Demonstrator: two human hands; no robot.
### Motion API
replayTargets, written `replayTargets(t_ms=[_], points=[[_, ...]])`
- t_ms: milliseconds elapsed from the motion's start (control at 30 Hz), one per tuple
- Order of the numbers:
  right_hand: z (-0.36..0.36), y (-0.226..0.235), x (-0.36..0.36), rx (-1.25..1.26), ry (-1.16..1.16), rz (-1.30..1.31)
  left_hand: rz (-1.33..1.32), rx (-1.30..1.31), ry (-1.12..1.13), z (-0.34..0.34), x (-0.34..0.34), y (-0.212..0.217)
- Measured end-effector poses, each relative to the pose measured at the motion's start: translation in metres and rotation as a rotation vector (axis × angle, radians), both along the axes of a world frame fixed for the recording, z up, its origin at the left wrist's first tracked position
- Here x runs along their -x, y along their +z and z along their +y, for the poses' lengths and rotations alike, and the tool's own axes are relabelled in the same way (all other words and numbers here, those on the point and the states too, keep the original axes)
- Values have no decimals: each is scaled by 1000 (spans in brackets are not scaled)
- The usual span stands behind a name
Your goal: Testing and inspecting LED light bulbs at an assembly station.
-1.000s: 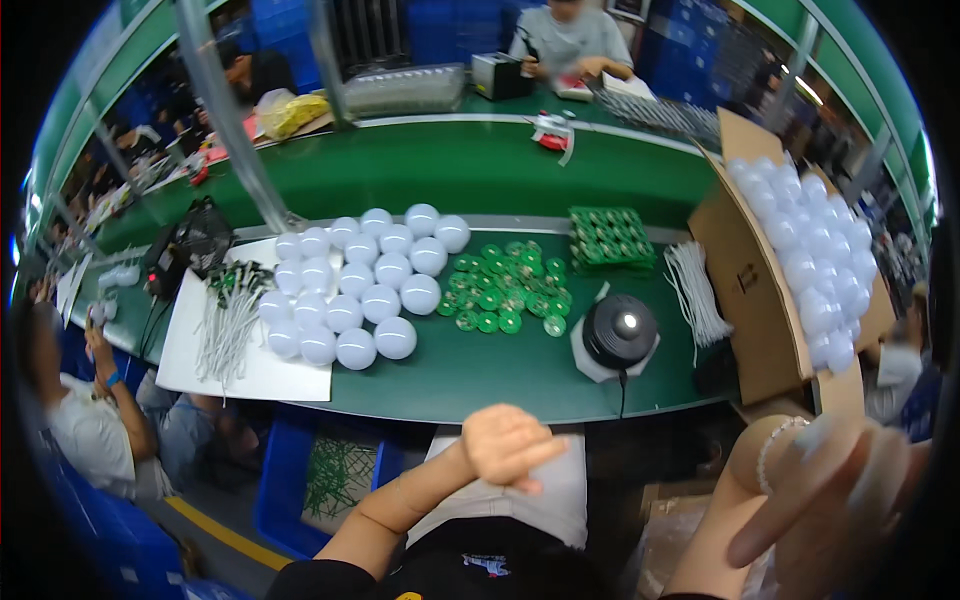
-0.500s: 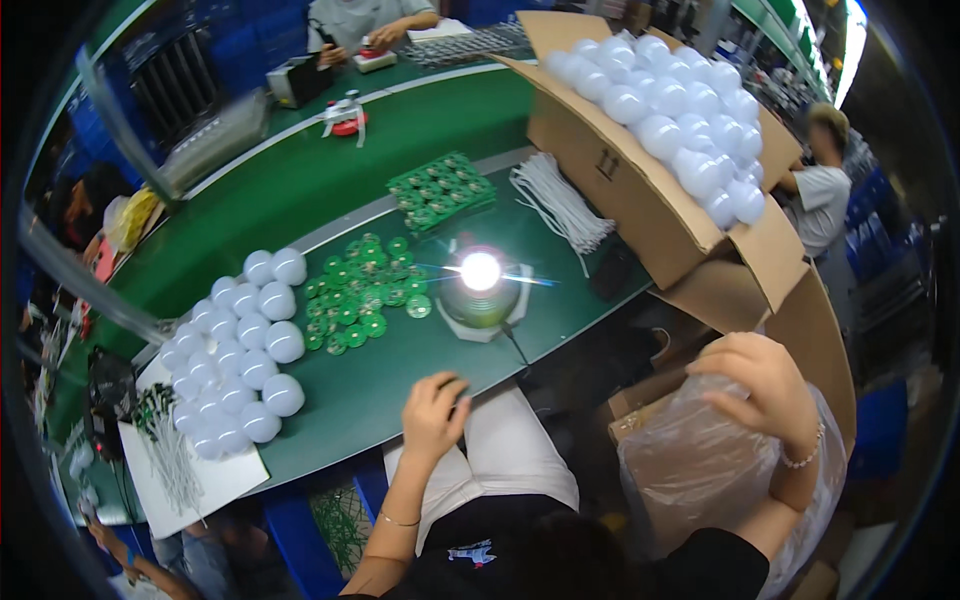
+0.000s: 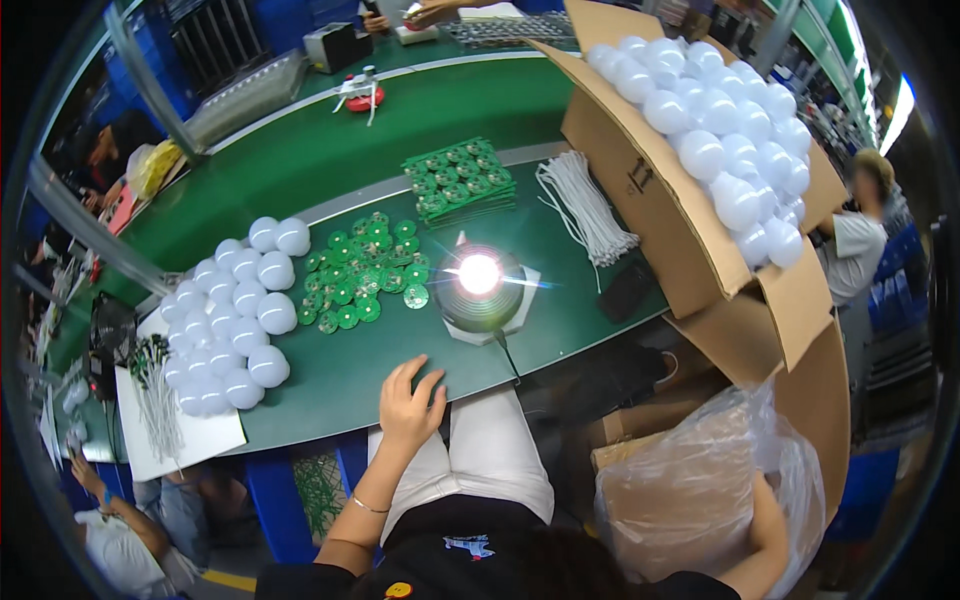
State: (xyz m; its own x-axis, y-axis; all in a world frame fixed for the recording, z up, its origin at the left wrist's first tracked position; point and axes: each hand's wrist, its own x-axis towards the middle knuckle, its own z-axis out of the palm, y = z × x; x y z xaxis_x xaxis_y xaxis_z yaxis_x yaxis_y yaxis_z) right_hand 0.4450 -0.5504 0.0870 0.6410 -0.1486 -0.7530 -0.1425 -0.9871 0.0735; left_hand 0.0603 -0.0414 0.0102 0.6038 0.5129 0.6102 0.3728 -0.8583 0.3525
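My left hand (image 3: pixel 408 402) hovers at the front edge of the green table, fingers apart, nothing in it. On the right, my right forearm (image 3: pixel 765 545) reaches down into a clear plastic bag (image 3: pixel 690 440) in an open cardboard box; the hand itself is hidden there. A lit round lamp (image 3: pixel 481 285) stands on the table beyond my left hand, on a pale plate with a black cord. Left of it lie many small round green circuit boards (image 3: pixel 365 275). White dome bulb covers (image 3: pixel 230 320) stand in rows farther left.
Behind the lamp lie stacked green board panels (image 3: pixel 458 180) and a bundle of white wires (image 3: pixel 590 215). A large carton (image 3: pixel 640 180) heaped with white bulb covers stands at the right. More wires (image 3: pixel 158 410) lie on a white board at the left. Other people work nearby.
My right hand has gone from above the plastic bag down into it, out of sight. My left hand has shifted slightly left, with its fingers spread. The view has shifted a little.
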Motion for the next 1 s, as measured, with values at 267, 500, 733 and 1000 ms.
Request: replayTargets(t_ms=[267,500,733,1000], points=[[62,-29,-70,-279,94,-67,-18,-140,88,0,-5,-5],[124,-55,-101,-554,123,-63,-11,-146,89,-2,-4,-9],[139,-61,-83,-813,6,-73,-13,-146,71,-3,-7,-9],[111,-31,-18,-1067,-236,-181,4,-149,46,0,-5,-11]])
